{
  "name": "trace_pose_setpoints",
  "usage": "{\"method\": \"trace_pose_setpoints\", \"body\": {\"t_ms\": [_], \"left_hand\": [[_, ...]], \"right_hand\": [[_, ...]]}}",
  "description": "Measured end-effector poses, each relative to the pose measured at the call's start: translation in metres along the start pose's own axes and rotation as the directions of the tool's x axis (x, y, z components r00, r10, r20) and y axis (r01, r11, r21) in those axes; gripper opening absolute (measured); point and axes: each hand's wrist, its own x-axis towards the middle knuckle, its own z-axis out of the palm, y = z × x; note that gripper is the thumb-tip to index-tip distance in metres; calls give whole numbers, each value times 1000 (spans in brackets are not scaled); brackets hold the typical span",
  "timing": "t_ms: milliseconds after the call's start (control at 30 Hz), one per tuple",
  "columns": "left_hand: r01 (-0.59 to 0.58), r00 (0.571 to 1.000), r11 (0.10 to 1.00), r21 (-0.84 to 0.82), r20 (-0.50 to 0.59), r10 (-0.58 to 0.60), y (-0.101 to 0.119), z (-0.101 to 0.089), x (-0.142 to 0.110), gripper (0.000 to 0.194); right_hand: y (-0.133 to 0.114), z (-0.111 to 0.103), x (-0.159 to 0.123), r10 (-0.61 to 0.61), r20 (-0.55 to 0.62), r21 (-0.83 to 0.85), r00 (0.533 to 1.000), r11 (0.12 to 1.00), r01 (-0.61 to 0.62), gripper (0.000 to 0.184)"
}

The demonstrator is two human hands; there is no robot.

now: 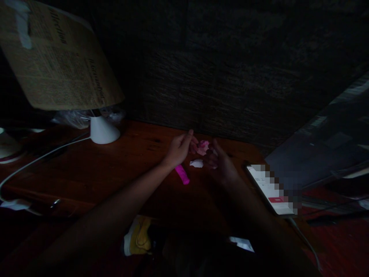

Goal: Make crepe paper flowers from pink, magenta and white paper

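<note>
A crumpled pink paper piece (203, 147), shaped like a small flower, is between my two hands above the wooden table. My left hand (179, 149) has its thumb raised, and its curled fingers meet the left side of the pink piece; the exact grip is hard to see in the dark. On the other side, my right hand (221, 159) has its thumb and fingers apart, close to the piece. Just below lies a white paper scrap (196, 163). A bright magenta strip (182, 175) rests on the table beneath my left wrist.
At the left stands a lamp with a newsprint shade (66, 65) and white base (104, 130), its cable crossing the table (138, 154). A phone (268, 188) with a lit screen lies at the right edge, cable attached. Behind rises a dark brick-patterned wall (219, 77).
</note>
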Motion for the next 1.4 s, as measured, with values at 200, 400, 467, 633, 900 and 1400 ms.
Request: {"method": "trace_pose_setpoints", "body": {"t_ms": [200,400,467,633,900,1400], "left_hand": [[-3,1000,1000,10,5,3,0,0,-1,43],[-50,998,996,77,52,46,-6,-1,-2,41],[-79,994,991,106,77,71,-6,-1,-3,38],[-90,989,992,92,127,78,1,3,-7,30],[-253,931,881,399,347,110,-1,2,-16,31],[-7,937,981,195,345,-62,-13,0,-7,24]], "right_hand": [[-1,-12,-1,85,56,41,995,995,-88,69],[2,-10,-2,44,30,24,999,999,-45,67],[3,-6,0,9,25,40,1000,999,-10,62],[8,3,5,-68,-49,51,996,996,71,42],[11,-2,2,-210,-104,-103,972,974,199,41],[7,-7,-1,-281,-149,-283,948,931,231,38]]}}
